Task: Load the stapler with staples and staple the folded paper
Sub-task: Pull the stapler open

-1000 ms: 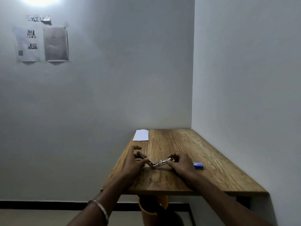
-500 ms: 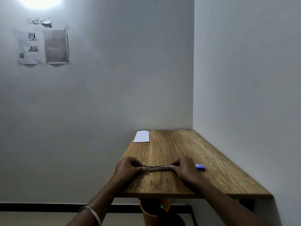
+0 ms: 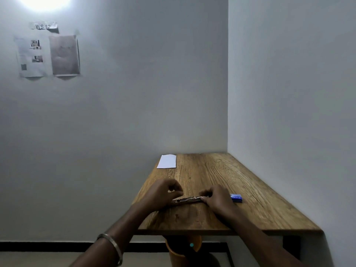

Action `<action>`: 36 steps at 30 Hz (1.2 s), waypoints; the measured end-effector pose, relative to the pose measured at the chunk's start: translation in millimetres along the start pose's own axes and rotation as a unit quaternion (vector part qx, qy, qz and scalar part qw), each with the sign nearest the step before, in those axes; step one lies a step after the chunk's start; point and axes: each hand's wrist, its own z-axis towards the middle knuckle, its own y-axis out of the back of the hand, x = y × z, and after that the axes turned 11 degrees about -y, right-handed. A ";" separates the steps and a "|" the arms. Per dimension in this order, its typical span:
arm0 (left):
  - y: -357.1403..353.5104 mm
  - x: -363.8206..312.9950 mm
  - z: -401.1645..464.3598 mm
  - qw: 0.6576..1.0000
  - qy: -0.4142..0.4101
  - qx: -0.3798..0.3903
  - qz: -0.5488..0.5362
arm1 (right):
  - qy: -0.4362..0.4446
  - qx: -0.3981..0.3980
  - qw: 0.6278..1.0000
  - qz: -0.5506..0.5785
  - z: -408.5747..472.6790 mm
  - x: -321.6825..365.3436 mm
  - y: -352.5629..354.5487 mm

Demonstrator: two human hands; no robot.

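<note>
A metal bangle (image 3: 113,247) is worn on the left forearm, and an orange bin (image 3: 174,251) is seen below the near edge of the wooden table (image 3: 221,176). On the table, an opened-out stapler (image 3: 187,200) is lain flat between the hands: its right end is pinched by the right hand (image 3: 217,199), while the left hand (image 3: 161,193) is curled at its left end, the grip there hidden. A small blue staple box (image 3: 236,197) is seen just beside the right hand, and the folded white paper (image 3: 167,161) is lain at the far left corner, by the wall.

Opened metal stapler (image 3: 186,200) lies flat; white folded paper (image 3: 166,161) far.
</note>
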 end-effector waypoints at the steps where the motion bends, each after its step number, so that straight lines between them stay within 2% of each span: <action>1: -3.0 -6.6 6.1 1.000 -0.023 0.009 0.009 | 0.001 0.004 1.000 -0.001 -0.1 0.3 0.2; 5: -16.1 -23.4 28.5 0.993 -0.083 0.061 0.065 | -0.008 0.005 1.000 0.008 -1.2 0.7 2.4; 9: -24.5 -22.2 37.3 0.987 -0.085 0.114 0.078 | -0.014 0.014 1.000 0.009 -2.7 1.2 2.9; 12: -25.4 -15.8 36.9 0.986 -0.089 0.110 0.084 | -0.009 0.017 1.000 0.015 -3.3 0.9 4.2; 24: -19.4 -3.5 38.2 0.957 -0.203 0.132 0.159 | -0.008 0.001 1.000 0.005 -4.6 3.0 1.4; 36: -16.6 -2.4 36.6 0.956 -0.212 0.121 0.161 | -0.005 0.007 1.000 -0.009 -3.0 1.2 1.8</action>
